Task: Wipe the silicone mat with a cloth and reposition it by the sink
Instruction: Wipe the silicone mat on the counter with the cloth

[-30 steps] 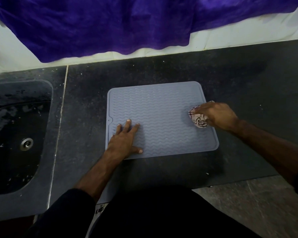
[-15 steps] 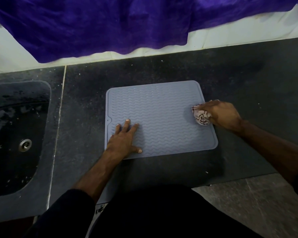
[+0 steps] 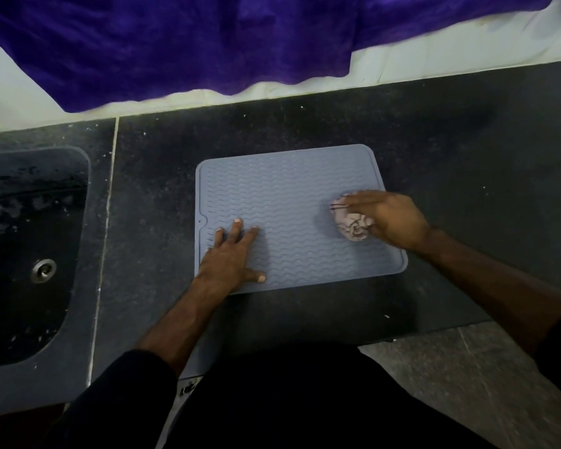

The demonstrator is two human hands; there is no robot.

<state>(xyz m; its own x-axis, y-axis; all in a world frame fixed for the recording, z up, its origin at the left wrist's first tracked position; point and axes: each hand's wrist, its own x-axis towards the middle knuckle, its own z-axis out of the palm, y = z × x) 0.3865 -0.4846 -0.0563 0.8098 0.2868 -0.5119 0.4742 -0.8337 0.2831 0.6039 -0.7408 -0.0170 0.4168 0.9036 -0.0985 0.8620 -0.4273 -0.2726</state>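
A grey-blue silicone mat with a wavy ribbed surface lies flat on the dark countertop, right of the sink. My left hand presses flat on the mat's near left part, fingers straight and spread. My right hand holds a crumpled pale cloth with dark stripes against the mat's right side; its fingers lie over the top of the cloth and the thumb curls under it.
A dark sink with a metal drain sits at the left, separated from the counter by a pale seam. Purple fabric hangs over the white wall at the back. The counter's front edge meets a grey floor at lower right.
My right hand has slid the cloth leftward, from the mat's right edge farther onto its surface. My left hand has stayed pressed in place and the mat has not shifted.
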